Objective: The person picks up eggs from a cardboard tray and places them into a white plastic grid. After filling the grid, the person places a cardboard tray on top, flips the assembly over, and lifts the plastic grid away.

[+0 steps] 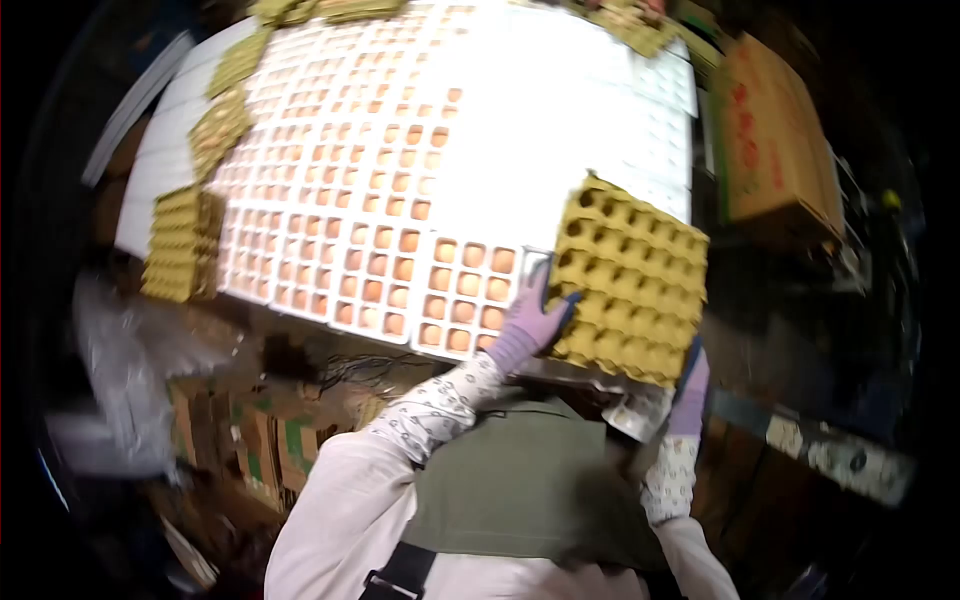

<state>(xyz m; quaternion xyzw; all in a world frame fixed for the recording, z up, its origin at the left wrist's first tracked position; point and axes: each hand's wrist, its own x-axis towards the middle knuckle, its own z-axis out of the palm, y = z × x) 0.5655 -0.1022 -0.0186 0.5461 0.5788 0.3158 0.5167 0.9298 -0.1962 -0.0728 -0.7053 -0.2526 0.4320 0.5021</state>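
Observation:
A yellow-green pulp egg tray (630, 285) is tilted up in front of me, over the near right part of the table. My left hand (530, 318), in a purple glove with dark fingers, is closed on its left edge. At the lower right edge my right hand (692, 390) grips the same tray, its fingers partly hidden. The tray's cups show no eggs on this side. Just left of my left hand, brown eggs (461, 311) sit in the square cells of a white tray (418, 345).
More white trays of brown eggs (380, 236) cover the table's left half; bright glare washes out the right. Stacked pulp trays (178, 245) stand on the left edge. A cardboard box (775, 140) lies at right; clear plastic (130, 370) hangs at lower left near cartons (255, 440).

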